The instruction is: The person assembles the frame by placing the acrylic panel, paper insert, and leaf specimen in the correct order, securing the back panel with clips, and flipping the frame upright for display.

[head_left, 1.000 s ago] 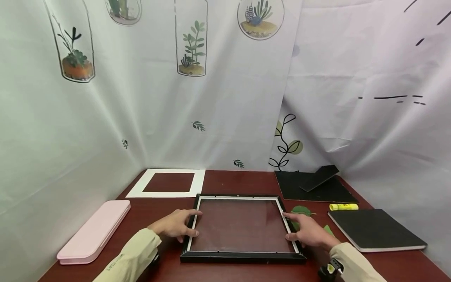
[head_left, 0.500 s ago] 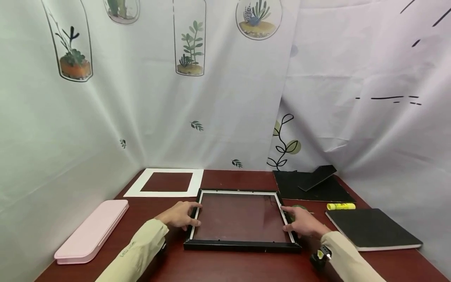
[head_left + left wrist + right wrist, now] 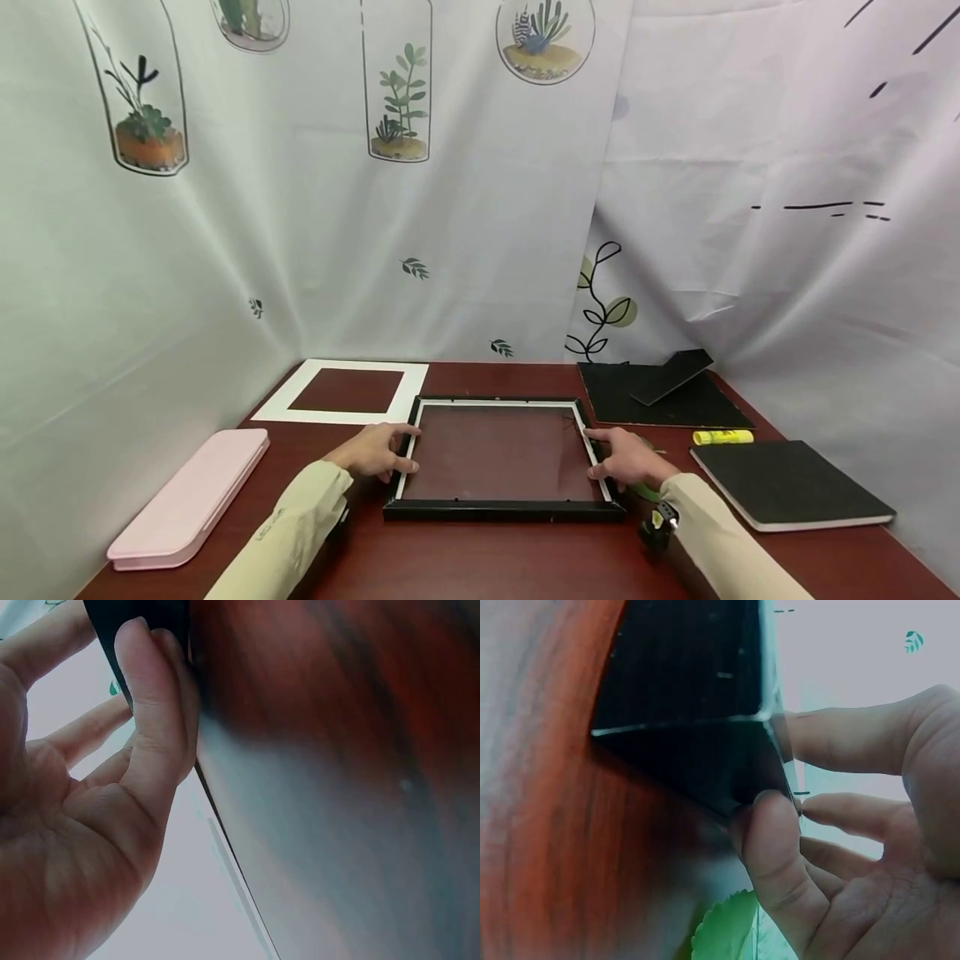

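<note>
Head: left grip (image 3: 372,451), right grip (image 3: 632,458) apparently pinching frame (image 3: 502,510).

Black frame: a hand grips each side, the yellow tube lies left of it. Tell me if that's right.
Wrong side: the head view shows the yellow tube to the right of the black frame, whose sides the left hand and right hand do grip.

Fingers (image 3: 152,705) on a black frame (image 3: 159,613); blurred, reddish tabletop (image 3: 300,682) alongside
</note>
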`<action>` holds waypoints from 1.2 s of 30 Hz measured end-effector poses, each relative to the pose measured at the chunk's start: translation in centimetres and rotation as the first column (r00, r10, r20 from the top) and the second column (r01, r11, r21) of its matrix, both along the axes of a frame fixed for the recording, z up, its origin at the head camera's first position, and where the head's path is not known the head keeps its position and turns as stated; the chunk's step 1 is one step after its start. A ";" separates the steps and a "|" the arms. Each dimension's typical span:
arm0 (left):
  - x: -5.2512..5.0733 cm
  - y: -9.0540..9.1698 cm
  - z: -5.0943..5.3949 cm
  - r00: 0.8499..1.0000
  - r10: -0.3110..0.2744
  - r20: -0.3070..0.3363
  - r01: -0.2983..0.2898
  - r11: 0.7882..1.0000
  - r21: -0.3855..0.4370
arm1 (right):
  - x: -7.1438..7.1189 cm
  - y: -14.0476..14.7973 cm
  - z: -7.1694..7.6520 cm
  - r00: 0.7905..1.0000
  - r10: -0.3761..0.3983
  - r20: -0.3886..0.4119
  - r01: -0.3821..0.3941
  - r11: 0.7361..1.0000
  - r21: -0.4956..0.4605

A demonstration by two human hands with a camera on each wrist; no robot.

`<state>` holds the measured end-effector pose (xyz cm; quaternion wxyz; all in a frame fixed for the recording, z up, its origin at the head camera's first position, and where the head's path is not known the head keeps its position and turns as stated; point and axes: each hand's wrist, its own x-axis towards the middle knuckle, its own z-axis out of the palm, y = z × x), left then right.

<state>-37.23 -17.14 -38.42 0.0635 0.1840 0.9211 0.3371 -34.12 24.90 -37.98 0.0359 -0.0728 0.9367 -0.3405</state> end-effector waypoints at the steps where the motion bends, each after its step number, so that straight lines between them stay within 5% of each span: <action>1: -0.1 0.0 0.0 1.000 0.006 -0.005 -0.006 1.000 -0.003 | -0.1 0.0 0.0 1.000 0.001 0.001 -0.001 1.000 -0.004; 15: -1.9 1.2 -0.2 0.994 0.105 -0.007 -0.105 0.994 0.015 | -2.3 0.4 0.1 0.998 0.005 0.070 -0.001 0.999 -0.053; 31: -1.9 1.2 0.1 0.996 0.084 0.003 -0.084 0.996 0.030 | -2.9 1.2 0.1 0.994 0.036 0.101 -0.021 0.989 -0.146; 33: -1.8 1.1 0.1 0.998 0.063 0.016 -0.063 0.997 0.038 | -3.1 1.2 0.3 0.993 0.045 0.107 -0.034 0.994 -0.104; 36: -1.7 0.5 0.3 0.998 0.019 0.054 -0.023 0.997 0.070 | -3.3 0.9 1.4 0.992 0.087 0.093 -0.096 0.990 0.098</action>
